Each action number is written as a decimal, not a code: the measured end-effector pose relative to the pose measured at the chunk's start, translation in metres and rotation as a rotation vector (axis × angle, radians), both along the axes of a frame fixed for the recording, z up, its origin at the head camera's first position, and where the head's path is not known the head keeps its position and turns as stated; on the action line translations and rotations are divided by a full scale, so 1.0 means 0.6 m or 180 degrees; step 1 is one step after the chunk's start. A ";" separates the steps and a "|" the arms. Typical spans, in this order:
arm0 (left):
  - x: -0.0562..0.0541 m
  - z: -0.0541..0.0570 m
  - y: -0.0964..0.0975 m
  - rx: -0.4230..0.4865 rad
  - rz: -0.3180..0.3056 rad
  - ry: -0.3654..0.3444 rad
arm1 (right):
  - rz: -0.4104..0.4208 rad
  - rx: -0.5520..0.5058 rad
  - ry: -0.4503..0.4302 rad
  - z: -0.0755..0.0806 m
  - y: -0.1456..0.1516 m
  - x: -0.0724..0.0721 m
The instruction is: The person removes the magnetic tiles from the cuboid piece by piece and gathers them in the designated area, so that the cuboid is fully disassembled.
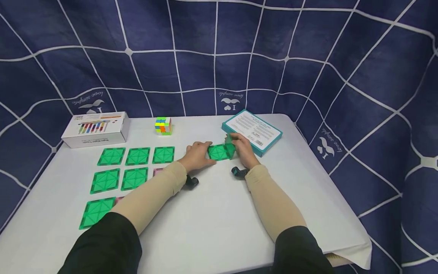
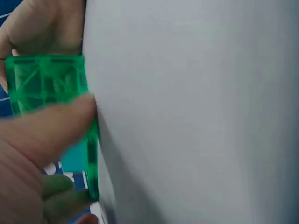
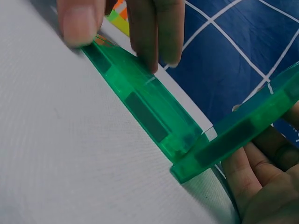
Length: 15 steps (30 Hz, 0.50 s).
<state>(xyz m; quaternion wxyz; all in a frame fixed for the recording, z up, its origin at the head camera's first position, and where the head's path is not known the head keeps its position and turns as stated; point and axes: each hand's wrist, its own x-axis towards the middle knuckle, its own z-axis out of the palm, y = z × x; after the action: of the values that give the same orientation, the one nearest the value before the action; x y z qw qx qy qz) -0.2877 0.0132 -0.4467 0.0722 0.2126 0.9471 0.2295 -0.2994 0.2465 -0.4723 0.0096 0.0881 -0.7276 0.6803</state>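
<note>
My left hand (image 1: 197,156) grips a green magnetic tile (image 1: 217,152) lying flat on the table, its thumb (image 2: 70,119) at the near side and fingers toward the far side. Another green magnetic tile (image 1: 230,147) stands tilted at the flat one's right edge, held in my right hand (image 1: 242,148). In the right wrist view the tilted tile (image 3: 233,137) meets the flat tile (image 3: 140,109) along their edges, opening outward at an angle. Right-hand fingers (image 3: 261,172) lie behind it; the right thumb is hidden there.
Several green tiles (image 1: 105,180) lie in rows at left, with pink tiles (image 1: 157,171) partly under my left arm. A white box (image 1: 96,129) and a puzzle cube (image 1: 163,126) stand at the back. A teal-edged box (image 1: 253,131) lies just beyond my right hand.
</note>
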 end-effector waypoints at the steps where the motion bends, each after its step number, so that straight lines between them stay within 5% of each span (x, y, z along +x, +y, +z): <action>1: -0.001 0.000 0.000 -0.0009 0.0009 0.0022 | 0.0014 0.0011 0.0038 0.001 -0.003 0.000; 9: -0.004 0.002 -0.006 0.0127 -0.0026 0.0135 | 0.0027 0.0395 0.0261 0.004 -0.006 -0.001; 15: -0.001 0.008 -0.002 0.0783 -0.0073 -0.0067 | -0.0156 0.0429 0.0317 -0.001 0.002 -0.002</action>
<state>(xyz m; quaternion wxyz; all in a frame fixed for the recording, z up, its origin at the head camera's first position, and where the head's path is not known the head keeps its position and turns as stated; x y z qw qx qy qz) -0.2885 0.0119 -0.4419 0.0582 0.2283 0.9084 0.3453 -0.3004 0.2475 -0.4728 0.0564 0.1044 -0.7723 0.6240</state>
